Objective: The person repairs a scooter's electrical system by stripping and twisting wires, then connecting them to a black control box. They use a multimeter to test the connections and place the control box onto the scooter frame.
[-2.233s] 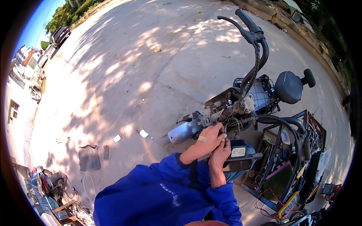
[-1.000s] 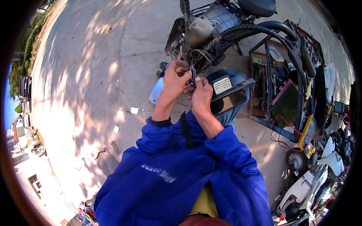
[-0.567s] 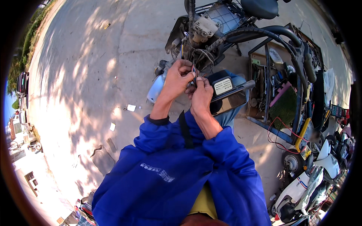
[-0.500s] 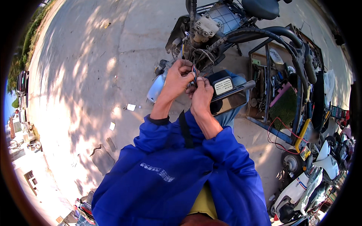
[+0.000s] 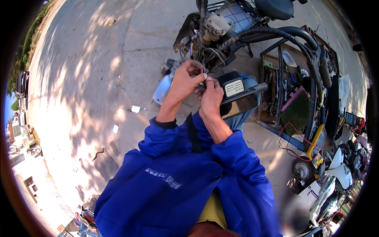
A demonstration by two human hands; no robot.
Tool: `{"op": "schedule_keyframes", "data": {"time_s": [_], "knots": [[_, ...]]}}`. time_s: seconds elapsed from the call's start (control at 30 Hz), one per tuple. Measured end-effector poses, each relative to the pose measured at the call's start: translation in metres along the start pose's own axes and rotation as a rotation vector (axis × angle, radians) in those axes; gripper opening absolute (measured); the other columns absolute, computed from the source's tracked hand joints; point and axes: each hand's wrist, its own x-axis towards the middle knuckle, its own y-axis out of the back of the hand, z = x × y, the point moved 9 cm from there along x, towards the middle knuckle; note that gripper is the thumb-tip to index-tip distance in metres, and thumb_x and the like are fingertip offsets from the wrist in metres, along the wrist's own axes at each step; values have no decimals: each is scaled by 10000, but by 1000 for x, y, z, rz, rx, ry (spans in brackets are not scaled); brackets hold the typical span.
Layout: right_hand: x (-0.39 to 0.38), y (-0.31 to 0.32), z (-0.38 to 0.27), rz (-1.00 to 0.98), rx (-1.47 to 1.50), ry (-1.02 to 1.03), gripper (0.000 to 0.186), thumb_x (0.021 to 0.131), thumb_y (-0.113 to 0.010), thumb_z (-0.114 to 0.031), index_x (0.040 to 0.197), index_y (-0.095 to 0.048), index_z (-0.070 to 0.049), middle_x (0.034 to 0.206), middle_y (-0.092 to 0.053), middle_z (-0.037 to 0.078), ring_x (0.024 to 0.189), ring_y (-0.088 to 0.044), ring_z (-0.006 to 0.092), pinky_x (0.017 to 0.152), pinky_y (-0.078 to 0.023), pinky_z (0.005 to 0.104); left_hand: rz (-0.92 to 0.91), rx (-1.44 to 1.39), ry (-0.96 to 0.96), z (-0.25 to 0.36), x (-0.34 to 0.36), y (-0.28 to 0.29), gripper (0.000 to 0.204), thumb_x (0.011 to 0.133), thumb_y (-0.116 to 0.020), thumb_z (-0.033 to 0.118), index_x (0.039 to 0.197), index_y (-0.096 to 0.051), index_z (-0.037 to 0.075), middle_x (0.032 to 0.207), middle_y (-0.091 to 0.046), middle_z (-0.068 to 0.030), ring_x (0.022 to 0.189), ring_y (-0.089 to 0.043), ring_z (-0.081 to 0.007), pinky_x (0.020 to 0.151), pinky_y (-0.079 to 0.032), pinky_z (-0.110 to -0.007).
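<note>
As the bare left hand (image 5: 183, 83) and bare right hand (image 5: 212, 97) both pinch the thin multicoloured plastic-coated wires (image 5: 204, 71), uneven pulling could strain or snap a strand.

A white rectangular label (image 5: 234, 88) with rows of small dark print sits near the lower edge of a black plastic box (image 5: 229, 76). White lettering (image 5: 164, 178) crosses a blue cloth jacket (image 5: 173, 201). Neither is legible.

left hand (image 5: 187, 80): pinching wires (image 5: 203, 71) | right hand (image 5: 211, 96): likewise | black box (image 5: 233, 86): beside right hand
</note>
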Motion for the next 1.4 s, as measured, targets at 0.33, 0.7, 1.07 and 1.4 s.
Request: {"op": "schedule_keyframes", "data": {"time_s": [0.33, 0.7, 1.07, 1.4], "knots": [[-3, -1, -1, -5, 14, -13, 237, 1075, -527, -253, 1085, -615, -33, 692, -626, 27, 503, -564, 93, 459, -359, 234, -21, 9, 34, -3, 1, 0, 243, 908, -659, -23, 1143, -598, -24, 1029, -738, -116, 892, -665, -118, 790, -544, -278], [-2, -1, -2, -7, 51, -40, 242, 1084, -504, -211, 1121, -591, 12, 823, -623, 52, 552, -596, 122, 448, -377, 239, -35, -62, 74, -5, 0, 1, 256, 905, -677, -10, 1149, -597, -22, 1045, -737, -117, 903, -660, -120, 806, -540, -278], [-4, 2, 0, -5, -15, -2, 210, 1084, -505, -224, 1089, -606, -40, 758, -626, 17, 539, -556, 89, 485, -357, 244, -26, -22, 26, -8, 6, -4, 225, 862, -638, -44, 1073, -571, -7, 1008, -737, -127, 830, -652, -116, 725, -538, -264], [-6, 0, -1, -4, 77, -22, 202, 1085, -508, -231, 1052, -598, -54, 769, -617, 2, 522, -561, 96, 479, -370, 237, -91, -211, 135, -20, 4, 4, 259, 899, -643, -37, 1147, -577, 1, 1092, -738, -148, 828, -633, -127, 745, -540, -279]]}}
